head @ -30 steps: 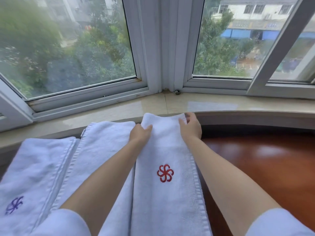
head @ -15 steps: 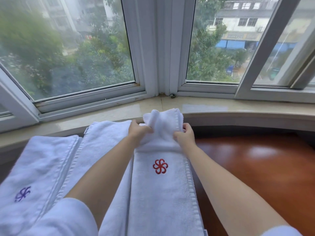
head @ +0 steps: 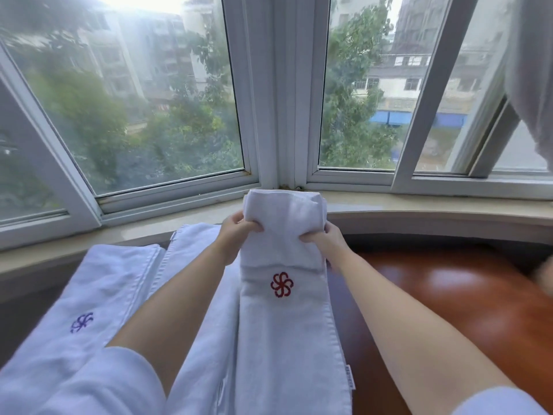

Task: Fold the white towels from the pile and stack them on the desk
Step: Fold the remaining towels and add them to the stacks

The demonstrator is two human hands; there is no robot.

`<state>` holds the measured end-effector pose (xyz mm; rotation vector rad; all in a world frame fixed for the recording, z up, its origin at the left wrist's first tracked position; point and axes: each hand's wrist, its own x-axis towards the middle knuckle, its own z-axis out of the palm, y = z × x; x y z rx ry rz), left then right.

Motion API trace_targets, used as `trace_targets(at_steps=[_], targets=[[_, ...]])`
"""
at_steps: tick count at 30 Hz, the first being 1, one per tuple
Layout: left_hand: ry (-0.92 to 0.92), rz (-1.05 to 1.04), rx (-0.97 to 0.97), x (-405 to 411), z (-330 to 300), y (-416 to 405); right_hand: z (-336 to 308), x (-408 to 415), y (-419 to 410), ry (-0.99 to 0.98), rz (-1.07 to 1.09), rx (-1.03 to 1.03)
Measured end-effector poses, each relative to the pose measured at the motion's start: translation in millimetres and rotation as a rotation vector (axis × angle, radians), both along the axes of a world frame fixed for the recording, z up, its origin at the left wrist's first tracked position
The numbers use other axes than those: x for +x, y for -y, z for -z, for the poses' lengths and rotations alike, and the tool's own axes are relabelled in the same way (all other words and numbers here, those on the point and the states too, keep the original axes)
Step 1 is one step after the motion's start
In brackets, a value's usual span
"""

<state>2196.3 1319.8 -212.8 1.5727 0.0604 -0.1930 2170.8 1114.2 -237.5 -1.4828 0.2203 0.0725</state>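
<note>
Got the red-logo towel [head: 287, 339] laid out long in front of me on the desk [head: 449, 310], and I'm holding its far end up off the surface. My left hand [head: 236, 235] pinches the left edge of that raised end, fingers curled into the cloth with the thumb on top. My right hand [head: 324, 239] does the same on the right edge, fingers bunched tight into the fabric. So the lifted flap sits right between my two hands, doubled back toward me, its top poking up in front of the window sill [head: 419, 202].

The towel is thick white terry, kind of nubby, folded into a long narrow strip with a stitched hem running down the right side and a little tag near the bottom right. The red pinwheel logo [head: 282, 284] is embroidered just below where the flap hangs.

Left of it, under my left forearm, there's a second white towel [head: 191, 256] lying flat, and further left another towel with a purple logo [head: 98, 298]. The desk is glossy reddish-brown wood with a curved edge, and the sill is pale polished stone
</note>
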Motion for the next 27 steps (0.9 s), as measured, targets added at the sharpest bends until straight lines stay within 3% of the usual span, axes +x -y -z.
trace_targets(at_steps=[7, 11, 16, 20, 23, 27], targets=[[0.011, 0.093, -0.149, -30.4, -7.7, -22.6, -44.5, -22.6, -36.3, 0.229, 0.064, 0.043], [-0.143, 0.179, -0.103, -53.7, -6.4, -42.9, -77.9, -29.7, -54.2, 0.313, 0.041, 0.08], [-0.374, 0.483, -0.087, -83.0, -7.6, -60.2, -110.6, -26.7, -69.2, 0.35, 0.102, 0.174], [-0.47, 0.693, 0.042, -96.5, -33.5, -75.7, -115.8, -22.1, -82.9, 0.311, 0.23, 0.134], [-0.493, 0.647, 0.067, -103.7, -53.8, -94.9, -116.7, -20.4, -96.2, 0.267, 0.231, 0.193], [-0.353, 0.513, -0.134, -111.5, -74.6, -128.4, -125.9, -23.7, -116.3, 0.257, -0.001, 0.241]])
